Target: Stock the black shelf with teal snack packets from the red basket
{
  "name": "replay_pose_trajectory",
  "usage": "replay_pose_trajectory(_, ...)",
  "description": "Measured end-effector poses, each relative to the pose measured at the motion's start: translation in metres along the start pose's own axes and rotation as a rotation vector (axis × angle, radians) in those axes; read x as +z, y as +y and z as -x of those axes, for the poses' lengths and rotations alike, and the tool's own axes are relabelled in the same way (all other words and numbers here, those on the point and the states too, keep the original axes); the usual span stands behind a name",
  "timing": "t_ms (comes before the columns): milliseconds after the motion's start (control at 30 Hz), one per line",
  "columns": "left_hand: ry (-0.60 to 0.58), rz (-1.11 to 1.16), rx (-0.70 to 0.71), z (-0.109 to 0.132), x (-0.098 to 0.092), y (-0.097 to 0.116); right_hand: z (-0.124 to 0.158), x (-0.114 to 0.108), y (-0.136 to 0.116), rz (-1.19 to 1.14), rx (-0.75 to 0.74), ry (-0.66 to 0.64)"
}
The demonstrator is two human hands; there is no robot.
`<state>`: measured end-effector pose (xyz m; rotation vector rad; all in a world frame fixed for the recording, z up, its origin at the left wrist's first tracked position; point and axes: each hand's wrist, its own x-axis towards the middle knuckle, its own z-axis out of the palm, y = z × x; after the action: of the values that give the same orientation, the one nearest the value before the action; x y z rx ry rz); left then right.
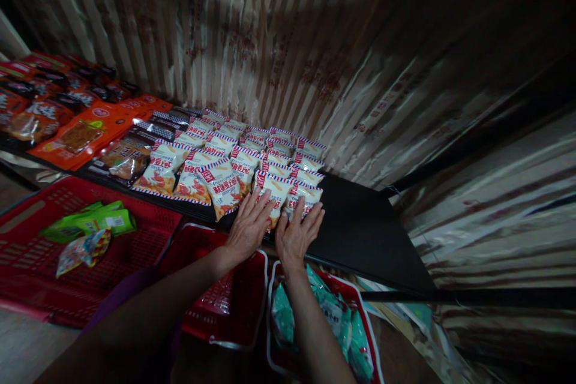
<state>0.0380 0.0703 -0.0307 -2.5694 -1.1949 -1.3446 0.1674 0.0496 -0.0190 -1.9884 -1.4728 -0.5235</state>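
While front white packets (273, 185) lie against them, left hand (247, 226) and right hand (294, 236) rest loosely spread.

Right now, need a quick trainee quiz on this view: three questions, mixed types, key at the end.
1. True or false: in the picture, the orange packets lie left of the white packets on the shelf.
2. Which packets are in the rightmost basket? (a) green (b) teal (c) orange
3. How do the left grip and right grip stand, and what do they touch?

Key:
1. True.
2. (b), the teal packets.
3. Both open, resting against white packets at the front.
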Motion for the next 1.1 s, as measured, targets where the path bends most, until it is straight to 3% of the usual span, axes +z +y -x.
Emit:
replay_pose_trajectory(500, -0.017, 0.025, -0.002, 0.005, -0.002, 0.002, 0.008, -0.008, 0.001, -0.022, -0.018, 0.015)
replay_pose_trajectory(833, -0.056, 0.042, -0.01, 0.004, -0.005, 0.003, 0.009, -0.006, 0.002, -0.041, 0.033, -0.047)
replay_pose_trajectory(1100, -0.049, 0.038, -0.023, 0.005, -0.004, 0.004, 0.003, 0.003, 0.008, -0.105, 0.066, 0.088)
